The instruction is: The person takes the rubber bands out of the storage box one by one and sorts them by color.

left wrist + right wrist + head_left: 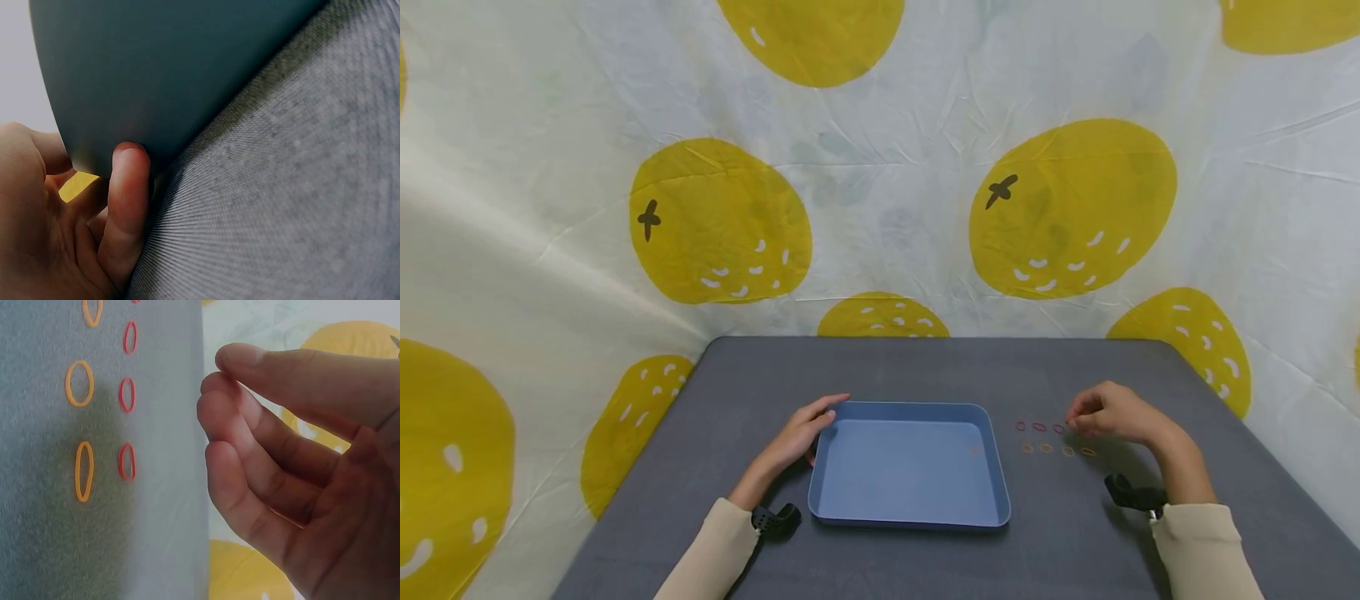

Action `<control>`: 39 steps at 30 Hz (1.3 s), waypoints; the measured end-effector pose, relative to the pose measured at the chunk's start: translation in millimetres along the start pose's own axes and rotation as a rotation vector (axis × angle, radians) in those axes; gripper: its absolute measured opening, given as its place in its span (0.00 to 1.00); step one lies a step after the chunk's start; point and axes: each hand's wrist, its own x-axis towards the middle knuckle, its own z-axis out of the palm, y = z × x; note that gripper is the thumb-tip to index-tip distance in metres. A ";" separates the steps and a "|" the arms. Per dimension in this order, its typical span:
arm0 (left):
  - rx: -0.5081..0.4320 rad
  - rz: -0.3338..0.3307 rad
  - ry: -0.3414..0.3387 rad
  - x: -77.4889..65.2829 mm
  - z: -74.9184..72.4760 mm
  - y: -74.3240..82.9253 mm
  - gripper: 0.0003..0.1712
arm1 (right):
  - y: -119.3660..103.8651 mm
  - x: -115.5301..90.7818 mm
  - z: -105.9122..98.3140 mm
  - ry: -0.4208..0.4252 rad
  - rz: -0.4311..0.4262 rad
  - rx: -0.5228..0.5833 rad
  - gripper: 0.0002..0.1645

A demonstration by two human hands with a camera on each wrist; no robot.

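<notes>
A shallow blue tray lies on the grey table. At its left side, near the far corner, my left hand holds the rim. In the left wrist view one fingertip presses the tray's outer wall, while another finger passes behind the rim. To the right of the tray, my right hand hovers over small rubber bands, fingers loosely bent. Its fingertips come close together with nothing visible between them. Red bands form one row, orange bands a nearer one.
A faint orange spot, too small to make out, shows inside the tray near its right side. Behind the table hangs a white cloth with yellow fruit shapes. Each wrist wears a black band.
</notes>
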 end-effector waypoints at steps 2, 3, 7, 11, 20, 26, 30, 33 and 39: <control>0.001 0.002 -0.005 0.3 0.2 0.2 0.26 | -1.8 0.2 1.3 0.000 -0.004 0.000 0.06; -0.001 0.002 -0.007 0.3 0.2 0.5 0.26 | -2.3 0.4 2.1 0.001 -0.008 -0.002 0.06; -0.018 -0.013 -0.010 -5.7 0.7 15.5 0.26 | -5.5 1.1 5.6 0.003 -0.018 -0.001 0.06; -0.027 -0.024 -0.004 -12.5 2.4 34.1 0.26 | -8.3 2.5 7.3 0.006 -0.017 -0.005 0.06; -0.032 -0.020 -0.009 -13.3 1.7 35.2 0.26 | -12.5 3.4 7.3 0.016 0.011 -0.014 0.06; -0.013 -0.012 -0.008 -13.2 1.3 36.1 0.26 | -14.5 3.8 7.9 0.009 -0.010 -0.009 0.06; -0.002 -0.003 -0.010 -13.2 0.6 37.1 0.26 | -14.6 3.9 8.3 0.011 -0.008 -0.013 0.06; 0.006 0.002 -0.009 -13.3 -0.1 38.2 0.26 | -14.3 4.3 8.4 0.013 -0.003 -0.015 0.06; 0.013 0.006 0.001 -13.7 0.2 38.6 0.26 | -13.5 6.0 9.3 0.018 0.010 -0.020 0.06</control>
